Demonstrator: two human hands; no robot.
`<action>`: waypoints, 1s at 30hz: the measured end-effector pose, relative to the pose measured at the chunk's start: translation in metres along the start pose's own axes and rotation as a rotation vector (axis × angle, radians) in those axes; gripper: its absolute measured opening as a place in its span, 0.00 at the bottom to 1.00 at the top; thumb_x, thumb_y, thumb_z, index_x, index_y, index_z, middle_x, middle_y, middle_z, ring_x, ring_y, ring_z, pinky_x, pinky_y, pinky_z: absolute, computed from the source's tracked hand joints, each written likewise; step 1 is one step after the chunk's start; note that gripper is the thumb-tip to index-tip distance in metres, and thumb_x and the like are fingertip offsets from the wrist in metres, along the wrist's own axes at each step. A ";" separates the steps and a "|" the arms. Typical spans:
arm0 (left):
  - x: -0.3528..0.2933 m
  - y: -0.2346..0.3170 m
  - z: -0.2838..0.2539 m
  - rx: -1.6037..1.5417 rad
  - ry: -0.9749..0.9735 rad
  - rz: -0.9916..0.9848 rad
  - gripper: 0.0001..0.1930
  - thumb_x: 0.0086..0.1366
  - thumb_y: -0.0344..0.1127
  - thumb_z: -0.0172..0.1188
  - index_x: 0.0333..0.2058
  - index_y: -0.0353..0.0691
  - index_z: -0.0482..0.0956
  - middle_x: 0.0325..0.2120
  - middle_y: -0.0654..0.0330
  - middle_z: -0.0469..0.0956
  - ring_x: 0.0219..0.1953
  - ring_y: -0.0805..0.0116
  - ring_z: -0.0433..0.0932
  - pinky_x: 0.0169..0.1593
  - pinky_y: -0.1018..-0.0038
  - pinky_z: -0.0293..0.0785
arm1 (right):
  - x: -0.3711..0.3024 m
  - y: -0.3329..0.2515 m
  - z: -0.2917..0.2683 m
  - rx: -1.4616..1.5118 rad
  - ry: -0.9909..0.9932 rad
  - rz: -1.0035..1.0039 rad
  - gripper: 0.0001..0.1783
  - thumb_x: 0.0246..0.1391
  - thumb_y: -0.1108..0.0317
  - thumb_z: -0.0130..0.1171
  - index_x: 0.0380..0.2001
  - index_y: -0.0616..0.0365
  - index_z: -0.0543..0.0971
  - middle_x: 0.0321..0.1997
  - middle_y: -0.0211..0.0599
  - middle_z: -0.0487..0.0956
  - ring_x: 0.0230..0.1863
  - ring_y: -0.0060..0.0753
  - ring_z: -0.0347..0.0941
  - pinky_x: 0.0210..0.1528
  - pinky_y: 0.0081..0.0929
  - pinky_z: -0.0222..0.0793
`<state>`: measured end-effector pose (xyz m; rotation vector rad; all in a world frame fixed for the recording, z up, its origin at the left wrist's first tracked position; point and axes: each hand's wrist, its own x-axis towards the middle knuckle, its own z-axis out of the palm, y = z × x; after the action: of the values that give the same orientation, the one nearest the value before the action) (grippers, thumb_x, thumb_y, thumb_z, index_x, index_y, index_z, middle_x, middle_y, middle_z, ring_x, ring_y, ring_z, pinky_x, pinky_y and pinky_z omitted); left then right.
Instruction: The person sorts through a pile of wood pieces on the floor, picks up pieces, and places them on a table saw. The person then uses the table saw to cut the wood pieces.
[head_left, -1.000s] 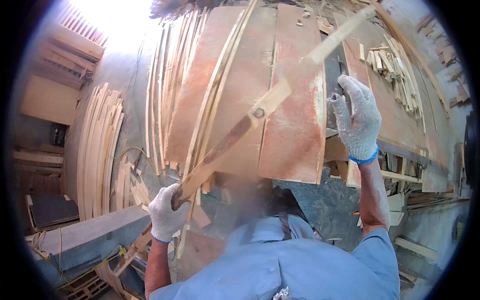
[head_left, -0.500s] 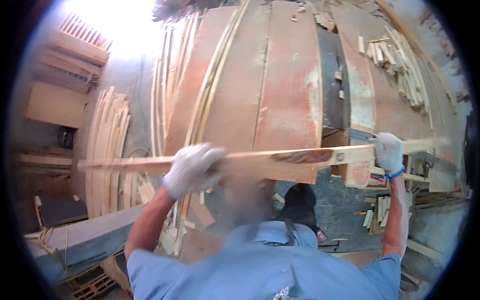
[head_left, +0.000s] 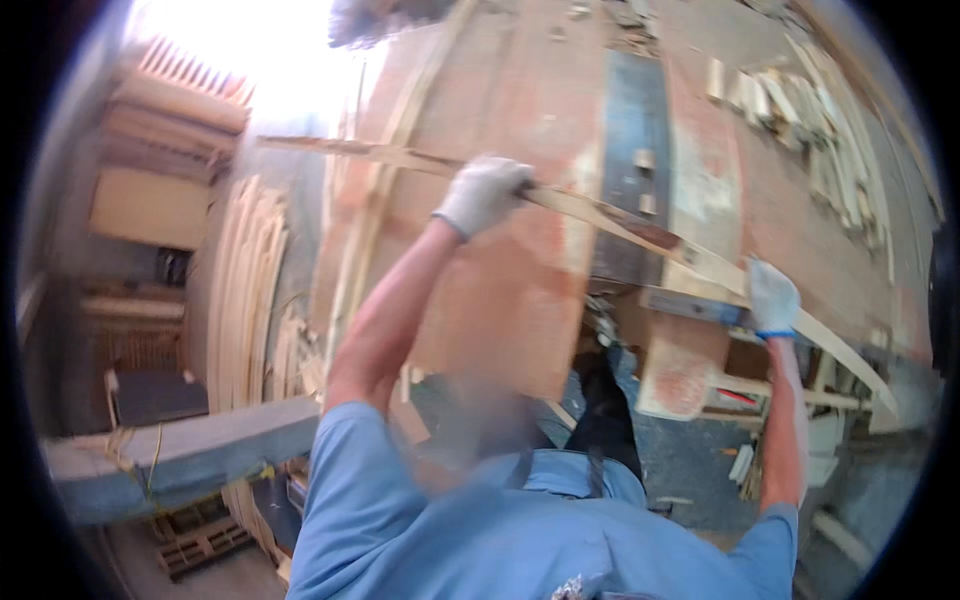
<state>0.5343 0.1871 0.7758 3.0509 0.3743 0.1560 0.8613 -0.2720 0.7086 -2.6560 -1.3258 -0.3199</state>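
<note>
A long wooden strip point(head_left: 620, 222) with a dark brown bark patch spans the view aslant above the bench, its left end farther away than its right. In a white knit glove, my left hand point(head_left: 484, 192) is closed around it left of the middle. My right hand point(head_left: 774, 297), gloved with a blue cuff, grips the same strip nearer its right end. Beneath the right hand lies a grey metal piece point(head_left: 690, 303) at the bench edge.
Reddish worn boards point(head_left: 480, 320) form the bench top, with a dark strip point(head_left: 635, 130) between them. Cut wood pieces point(head_left: 770, 105) lie at the far right. Long battens point(head_left: 245, 270) lean on the left, beside a grey beam point(head_left: 190, 455). Offcuts litter the floor.
My left hand has moved away from me and to the right, swinging the strip's left end farther off. The right hand stays near its place, and the strip now slants.
</note>
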 end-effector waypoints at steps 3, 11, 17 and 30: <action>0.021 -0.007 0.027 -0.066 0.174 -0.056 0.09 0.58 0.32 0.68 0.39 0.49 0.83 0.36 0.63 0.85 0.48 0.57 0.83 0.56 0.59 0.77 | 0.027 -0.003 0.011 -0.025 -0.023 0.021 0.29 0.74 0.44 0.51 0.21 0.50 0.80 0.23 0.48 0.81 0.27 0.58 0.81 0.30 0.53 0.75; 0.074 0.004 0.028 -0.021 0.096 -0.088 0.22 0.56 0.34 0.74 0.51 0.46 0.83 0.46 0.60 0.86 0.51 0.55 0.83 0.57 0.60 0.79 | 0.093 0.030 -0.001 0.055 0.063 0.025 0.29 0.73 0.44 0.53 0.20 0.49 0.78 0.21 0.47 0.79 0.26 0.56 0.79 0.28 0.51 0.73; 0.094 -0.001 0.050 0.071 0.059 -0.134 0.21 0.57 0.35 0.73 0.51 0.46 0.83 0.46 0.60 0.86 0.50 0.55 0.83 0.56 0.59 0.79 | 0.138 0.052 0.050 0.073 0.043 0.012 0.32 0.73 0.39 0.51 0.21 0.50 0.81 0.22 0.48 0.82 0.26 0.56 0.82 0.30 0.52 0.77; 0.103 -0.015 0.070 0.090 -0.020 -0.135 0.17 0.61 0.31 0.68 0.50 0.44 0.80 0.46 0.58 0.85 0.51 0.52 0.82 0.56 0.58 0.79 | 0.151 0.053 0.126 0.014 0.107 0.053 0.29 0.71 0.42 0.53 0.21 0.47 0.82 0.21 0.45 0.82 0.25 0.52 0.82 0.29 0.50 0.77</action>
<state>0.6377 0.2233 0.7146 3.0982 0.6003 0.1036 1.0075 -0.1580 0.6240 -2.6168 -1.2198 -0.4381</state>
